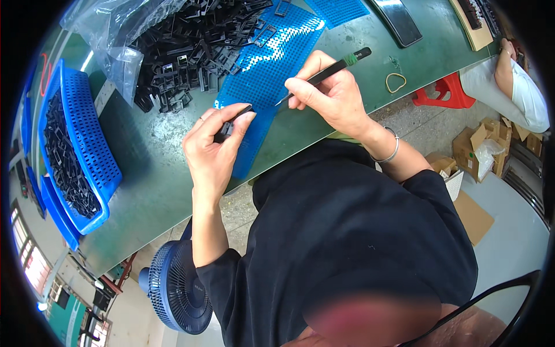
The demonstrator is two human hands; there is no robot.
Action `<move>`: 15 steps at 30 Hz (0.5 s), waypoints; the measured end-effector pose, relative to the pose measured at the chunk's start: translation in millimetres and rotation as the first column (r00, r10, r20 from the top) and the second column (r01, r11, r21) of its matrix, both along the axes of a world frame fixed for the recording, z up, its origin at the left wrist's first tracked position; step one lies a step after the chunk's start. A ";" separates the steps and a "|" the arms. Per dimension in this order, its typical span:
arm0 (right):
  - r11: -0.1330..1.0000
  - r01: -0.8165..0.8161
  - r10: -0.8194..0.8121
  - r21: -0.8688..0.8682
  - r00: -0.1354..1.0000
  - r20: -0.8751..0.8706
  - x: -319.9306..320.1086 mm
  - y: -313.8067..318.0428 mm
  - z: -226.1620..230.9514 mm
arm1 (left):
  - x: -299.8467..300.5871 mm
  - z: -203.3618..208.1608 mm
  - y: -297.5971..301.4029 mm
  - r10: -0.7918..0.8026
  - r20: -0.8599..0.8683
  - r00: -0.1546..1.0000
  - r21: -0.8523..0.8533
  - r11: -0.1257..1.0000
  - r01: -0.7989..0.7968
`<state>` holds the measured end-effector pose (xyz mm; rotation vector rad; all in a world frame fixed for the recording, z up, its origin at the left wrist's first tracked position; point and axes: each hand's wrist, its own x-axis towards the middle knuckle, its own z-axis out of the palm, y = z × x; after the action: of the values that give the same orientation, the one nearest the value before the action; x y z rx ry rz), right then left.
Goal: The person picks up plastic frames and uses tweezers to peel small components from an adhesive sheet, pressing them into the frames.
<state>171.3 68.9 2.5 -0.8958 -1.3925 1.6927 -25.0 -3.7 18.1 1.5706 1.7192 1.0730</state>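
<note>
My left hand (215, 141) is closed on a small black plastic part (224, 132), pinched between thumb and fingers; much of the part is hidden. In my right hand (329, 95) is a pair of black tweezers (338, 66) with a green band near its upper end. The tweezers' thin tip points down and left, a short way apart from the black part. Both hands are over a blue perforated mat (263, 75) on the green tabletop. Beyond my left hand lies a big heap of black plastic frames (196, 49).
A blue basket (92, 133) full of small black parts stands at the left. A clear plastic bag (118, 40) lies by the heap. Toward the back right are a phone (399, 23) and a rubber band (396, 82). A blue fan (180, 286) stands below the table; another person (509, 87) sits at right.
</note>
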 end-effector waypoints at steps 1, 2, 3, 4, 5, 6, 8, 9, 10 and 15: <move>1.000 0.014 -0.014 0.002 1.000 -0.021 -0.1 -0.5 0.2 | 1.5 2.9 1.7 0.031 0.019 0.999 -0.028 0.999 -0.030; 1.000 0.016 -0.016 0.004 1.000 -0.022 -0.3 -0.5 0.0 | 1.7 4.1 2.0 0.030 0.018 0.999 -0.026 0.999 -0.029; 0.999 0.039 -0.039 0.005 0.999 -0.030 -0.7 -0.3 -0.5 | 1.8 5.0 1.6 0.021 0.016 1.000 -0.052 0.998 -0.020; 0.998 0.064 -0.064 0.007 0.997 -0.036 -0.5 0.4 -1.0 | 2.1 5.5 1.8 0.010 0.014 1.000 -0.076 0.997 -0.009; 0.998 0.067 -0.066 0.009 0.997 -0.035 -0.5 0.8 -1.6 | 1.6 5.2 0.6 0.007 0.016 1.000 -0.074 0.997 -0.006; 0.997 0.076 -0.076 -0.003 0.996 -0.052 -0.5 1.2 -2.3 | 0.4 3.9 -1.9 0.024 0.008 1.000 -0.094 0.995 -0.023; 0.997 0.076 -0.077 -0.014 0.995 -0.070 -2.0 1.3 -2.2 | -0.9 0.0 -3.6 0.050 -0.002 0.999 -0.113 0.992 -0.050; 0.996 0.083 -0.084 -0.014 0.994 -0.068 -2.4 1.2 -2.0 | -0.8 -3.8 -1.2 0.051 0.025 0.998 -0.017 0.999 -0.050; 0.996 0.090 -0.090 -0.015 0.994 -0.065 -2.7 1.4 -2.4 | -0.8 -6.2 0.3 0.049 0.051 0.998 0.080 0.995 -0.053; 0.996 0.088 -0.088 -0.001 0.994 -0.061 -4.7 1.3 -1.4 | -0.3 -2.9 -4.2 -0.015 -0.007 1.000 -0.023 1.000 0.015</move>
<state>166.6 70.2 1.0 -0.8846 -1.2959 1.6390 -25.3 -7.9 15.2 1.5728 1.7160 1.0372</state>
